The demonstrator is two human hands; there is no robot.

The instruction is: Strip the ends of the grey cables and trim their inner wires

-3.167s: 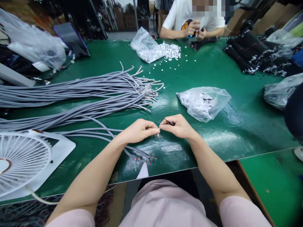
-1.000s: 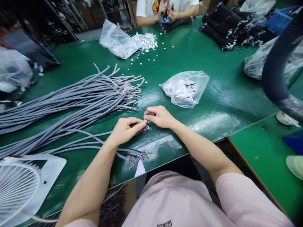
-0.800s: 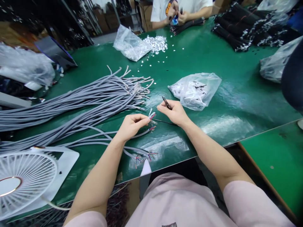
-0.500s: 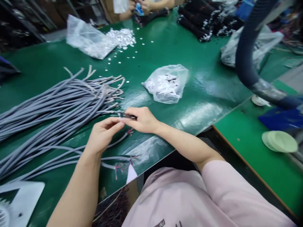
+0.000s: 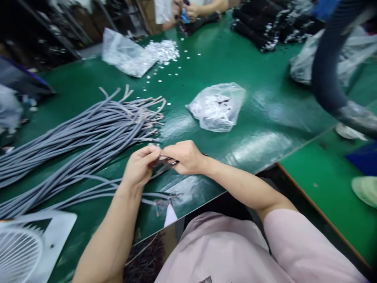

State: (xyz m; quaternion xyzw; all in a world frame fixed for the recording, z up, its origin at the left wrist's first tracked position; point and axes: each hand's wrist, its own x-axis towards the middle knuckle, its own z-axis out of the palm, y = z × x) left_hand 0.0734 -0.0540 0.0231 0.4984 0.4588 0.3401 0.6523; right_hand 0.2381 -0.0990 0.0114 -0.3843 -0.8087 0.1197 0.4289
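The right hand point(image 5: 186, 158), which held its tool point(image 5: 172, 161) raised and apart under a second ago, now meets the left hand point(image 5: 138, 167) on the near side of the bundle point(image 5: 118, 114), close to its cut ends; the left grip pinches what seems to be a wire end point(image 5: 156, 148), pale and too blurred to show its strands; the right grip is closed on the dark tool, whose tip is hidden; the tool thus seems to be working at the wires rather than waiting beside them; the loose cables point(image 5: 154, 195) lie on the surface point(image 5: 265, 90), nearer the person than the bundle; the bag point(image 5: 216, 110) lies right of the bundle, apart from both hands.
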